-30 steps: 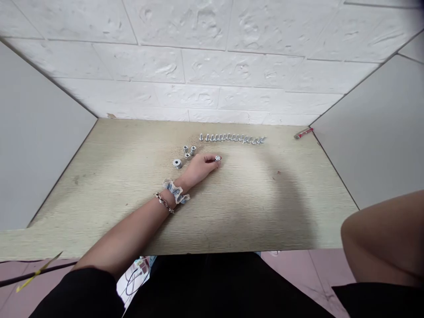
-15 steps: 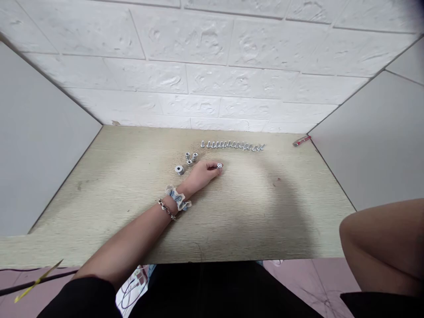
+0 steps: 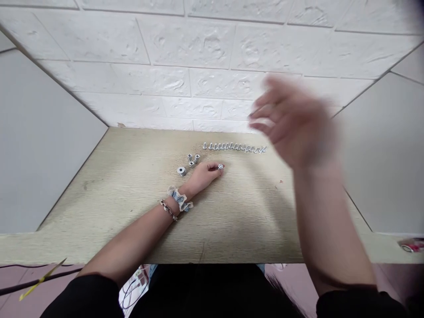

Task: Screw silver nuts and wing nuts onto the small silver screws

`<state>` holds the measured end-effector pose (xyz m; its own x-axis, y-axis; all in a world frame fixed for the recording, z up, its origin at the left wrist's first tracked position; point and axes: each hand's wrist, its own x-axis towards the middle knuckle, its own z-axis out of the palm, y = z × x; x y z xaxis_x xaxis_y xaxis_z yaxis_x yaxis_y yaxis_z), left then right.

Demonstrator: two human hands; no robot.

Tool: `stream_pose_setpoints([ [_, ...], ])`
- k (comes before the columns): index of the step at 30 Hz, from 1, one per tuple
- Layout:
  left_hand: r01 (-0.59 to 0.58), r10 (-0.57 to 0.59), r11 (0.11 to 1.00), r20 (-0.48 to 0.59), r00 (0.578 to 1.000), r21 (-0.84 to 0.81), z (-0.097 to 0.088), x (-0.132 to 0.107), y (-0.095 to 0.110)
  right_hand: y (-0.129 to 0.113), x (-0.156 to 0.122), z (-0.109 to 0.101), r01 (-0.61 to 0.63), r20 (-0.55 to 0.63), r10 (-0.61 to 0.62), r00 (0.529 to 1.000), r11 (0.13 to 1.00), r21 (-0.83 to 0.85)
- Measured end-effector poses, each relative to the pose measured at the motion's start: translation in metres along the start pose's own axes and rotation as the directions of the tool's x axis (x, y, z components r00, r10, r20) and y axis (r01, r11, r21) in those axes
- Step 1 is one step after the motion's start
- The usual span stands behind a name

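My left hand rests on the tabletop, thumb and fingertips pinched around a small silver bolt whose hexagonal end faces up. Just left of those fingers are several small metal nuts and a wider round metal piece with a dark centre hole. Behind, a row of silver bolts stands mostly upright, some leaning at its right end. My right hand is raised above the table at the right, blurred by motion. Its fingers look apart and curved, with nothing visible in them.
The pale wooden table meets a white brick-patterned wall behind. Grey panels close in both sides. A red and silver object lies at the far right edge. Below the left front edge are dark cables and a yellow strip.
My right hand has come into view, raised over the right side, where only the bent arm showed before. My left hand keeps its pinch on the bolt. The view has shifted slightly.
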<state>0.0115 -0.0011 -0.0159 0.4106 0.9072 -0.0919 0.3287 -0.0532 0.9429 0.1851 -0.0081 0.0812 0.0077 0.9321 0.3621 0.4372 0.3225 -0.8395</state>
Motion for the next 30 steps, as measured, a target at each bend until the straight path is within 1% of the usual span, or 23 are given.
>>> stream_pose_setpoints([
  [3,-0.025,0.025,1.000,-0.012,1.000,0.001,0.000,0.002,-0.003,0.015,-0.010,0.024,0.003,0.200,0.004,0.980,0.999,-0.036],
  [4,-0.039,0.038,0.999,-0.014,0.999,-0.005,-0.001,0.003,-0.003,0.024,-0.016,0.033,0.002,0.249,0.019,0.968,0.997,-0.083],
  [5,-0.052,0.051,0.999,-0.016,0.999,-0.013,-0.001,0.004,-0.004,0.033,-0.023,0.042,0.027,0.256,0.001,0.967,0.994,-0.105],
  [7,-0.070,0.069,0.997,-0.020,0.997,-0.034,-0.001,0.004,-0.003,0.050,-0.034,0.055,0.070,0.247,-0.040,0.968,0.991,-0.114],
  [10,-0.061,0.060,0.998,-0.023,0.998,-0.033,-0.002,0.003,-0.002,0.065,-0.043,0.062,0.081,0.211,-0.061,0.976,0.993,-0.090],
  [14,-0.042,0.041,0.998,-0.025,0.999,-0.043,-0.001,0.002,0.000,0.071,-0.044,0.066,0.081,0.153,-0.072,0.986,0.995,-0.060],
  [17,-0.035,0.033,0.996,-0.026,0.999,-0.081,0.000,0.003,-0.001,0.074,-0.044,0.072,0.057,0.088,-0.056,0.994,0.998,0.001],
  [19,-0.019,0.019,0.983,-0.002,1.000,-0.183,0.000,0.005,-0.003,0.076,-0.044,0.076,0.020,0.054,-0.023,0.998,0.998,0.055],
  [22,0.026,-0.002,0.908,0.057,0.998,-0.419,0.001,0.006,-0.004,0.080,-0.045,0.080,-0.031,0.024,0.029,0.999,0.992,0.119],
  [24,0.050,-0.015,0.869,0.076,0.997,-0.492,0.002,0.006,-0.004,0.081,-0.045,0.080,-0.065,0.015,0.064,0.998,0.987,0.144],
  [27,0.050,-0.024,0.894,0.064,0.998,-0.445,0.002,0.005,-0.004,0.081,-0.045,0.081,-0.102,0.020,0.100,0.995,0.986,0.132],
  [30,0.020,-0.012,0.931,0.022,1.000,-0.365,0.002,0.005,-0.005,0.081,-0.045,0.081,-0.100,0.030,0.098,0.995,0.991,0.094],
])
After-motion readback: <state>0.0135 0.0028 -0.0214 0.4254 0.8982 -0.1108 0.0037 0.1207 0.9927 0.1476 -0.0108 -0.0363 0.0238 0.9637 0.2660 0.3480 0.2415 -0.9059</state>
